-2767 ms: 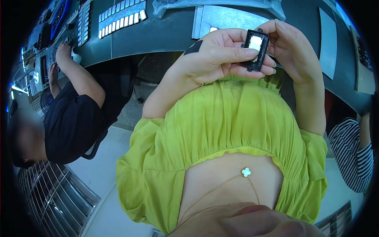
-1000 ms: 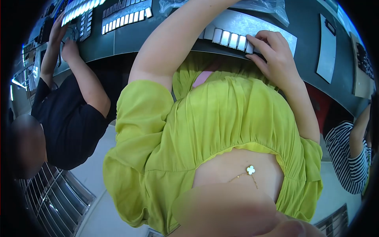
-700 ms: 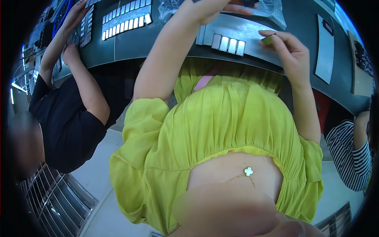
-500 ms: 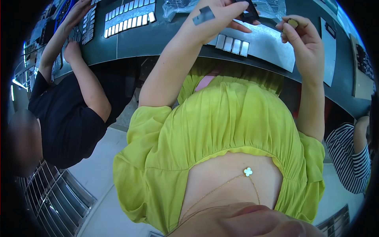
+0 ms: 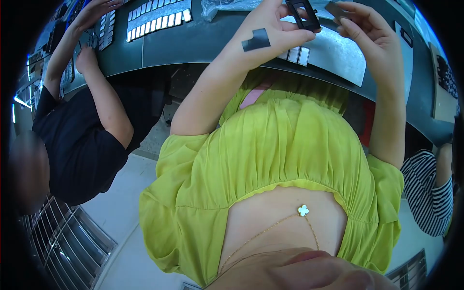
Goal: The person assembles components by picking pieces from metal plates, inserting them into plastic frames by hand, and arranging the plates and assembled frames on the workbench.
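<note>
Left hand (image 5: 273, 26) pinches a black rectangular frame (image 5: 311, 23), right hand (image 5: 371, 31) a thin flat piece (image 5: 333, 9)

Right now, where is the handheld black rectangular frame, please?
The frame is at the head view's top, right of centre, in the left hand, near the thin dark piece in the right hand.

On the dark table (image 5: 203, 44), a metal plate (image 5: 338, 60) was laid near the front edge, bearing pale blocks (image 5: 303, 56). Farther left, another plate (image 5: 152, 15) was lined with two rows of similar blocks (image 5: 158, 23). Clear plastic (image 5: 220, 8) was spread farther back. To the right, a pale sheet (image 5: 408, 67) was topped by a black frame (image 5: 410, 43), and a tan board (image 5: 445, 106) was strewn with dark pieces (image 5: 445, 79).
</note>
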A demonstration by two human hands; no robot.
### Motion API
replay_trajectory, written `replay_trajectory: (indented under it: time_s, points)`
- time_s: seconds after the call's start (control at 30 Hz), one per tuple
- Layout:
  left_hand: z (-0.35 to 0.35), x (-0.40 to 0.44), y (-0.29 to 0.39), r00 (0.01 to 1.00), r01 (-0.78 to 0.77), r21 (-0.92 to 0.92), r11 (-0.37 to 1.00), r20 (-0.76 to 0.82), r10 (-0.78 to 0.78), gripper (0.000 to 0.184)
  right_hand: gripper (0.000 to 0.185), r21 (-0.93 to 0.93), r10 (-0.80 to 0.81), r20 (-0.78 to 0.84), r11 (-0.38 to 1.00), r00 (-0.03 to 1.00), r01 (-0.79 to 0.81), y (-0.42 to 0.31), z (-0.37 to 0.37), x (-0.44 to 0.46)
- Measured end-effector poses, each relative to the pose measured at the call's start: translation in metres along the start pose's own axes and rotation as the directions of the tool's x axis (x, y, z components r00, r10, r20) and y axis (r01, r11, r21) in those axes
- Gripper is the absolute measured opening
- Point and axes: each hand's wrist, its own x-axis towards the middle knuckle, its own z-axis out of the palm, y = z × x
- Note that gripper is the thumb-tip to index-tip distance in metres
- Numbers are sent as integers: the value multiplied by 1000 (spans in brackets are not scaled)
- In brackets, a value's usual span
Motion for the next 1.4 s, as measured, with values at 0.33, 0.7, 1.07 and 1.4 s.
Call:
replay_trajectory:
  time_s: [0.33,0.7,1.07,1.4]
  points:
    - [12,-23,-9,991,-1,-57,998,-133,-7,67,20,174,-20,-59,984,998,30,35,16,-11]
    - [11,-30,-5,922,-15,575,818,-309,234,44,20,121,-43,-107,991,993,56,30,0,-10]
    - [8,-29,-17,917,-148,505,851,-252,309,52,19,72,-77,-57,994,995,81,20,7,-17]
    - [14,-29,-22,870,-224,508,832,-280,406,47,14,-51,-150,-74,988,986,146,13,37,-20]
